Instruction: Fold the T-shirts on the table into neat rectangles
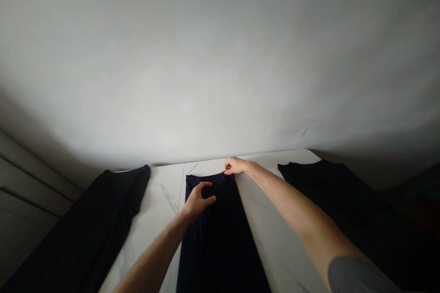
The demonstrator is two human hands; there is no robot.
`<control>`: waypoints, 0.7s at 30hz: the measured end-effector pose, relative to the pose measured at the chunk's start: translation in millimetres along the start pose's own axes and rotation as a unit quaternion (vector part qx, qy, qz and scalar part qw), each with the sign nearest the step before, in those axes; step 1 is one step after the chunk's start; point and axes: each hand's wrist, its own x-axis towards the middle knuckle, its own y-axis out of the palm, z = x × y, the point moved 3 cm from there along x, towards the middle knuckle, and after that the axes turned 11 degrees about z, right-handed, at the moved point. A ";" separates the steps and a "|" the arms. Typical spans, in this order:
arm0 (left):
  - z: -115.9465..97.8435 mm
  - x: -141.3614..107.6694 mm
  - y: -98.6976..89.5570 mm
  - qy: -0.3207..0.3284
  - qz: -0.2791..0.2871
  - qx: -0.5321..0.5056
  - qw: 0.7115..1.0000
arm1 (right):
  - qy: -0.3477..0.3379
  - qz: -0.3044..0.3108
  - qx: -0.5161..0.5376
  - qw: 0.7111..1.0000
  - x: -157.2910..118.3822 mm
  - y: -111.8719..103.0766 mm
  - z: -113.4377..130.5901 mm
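Observation:
A dark navy cloth garment [220, 247] lies lengthwise on the white marble-patterned table [275, 238], its top edge at the far end. My right hand [235, 165] pinches the garment's far right corner between finger and thumb. My left hand [198, 200] rests on the cloth near the far left corner, with thumb and fingers apart and curved. A black garment [85, 233] lies to the left of the navy one, and another black garment [343, 201] lies to the right. Neither hand touches these.
Strips of white marble-patterned table show between the garments. The black garments run over the table's sides. Grey cabinet fronts [27, 192] stand at the lower left. A large pale grey wall [220, 55] rises beyond the table's far edge.

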 end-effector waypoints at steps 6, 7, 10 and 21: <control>3.0 3.3 8.6 0.004 0.033 0.053 0.998 | 0.002 -0.001 0.008 1.000 -0.3 0.4 -3.4; 2.4 3.6 9.1 0.009 0.026 0.042 0.999 | 0.002 -0.001 0.009 1.000 0.0 0.6 -4.1; -0.6 3.4 9.7 0.045 -0.012 0.017 0.999 | 0.002 -0.001 0.013 1.000 0.9 1.2 -5.2; 5.9 -13.2 18.2 0.050 -0.075 0.029 0.995 | -0.013 -0.011 0.027 0.999 1.7 2.6 -7.7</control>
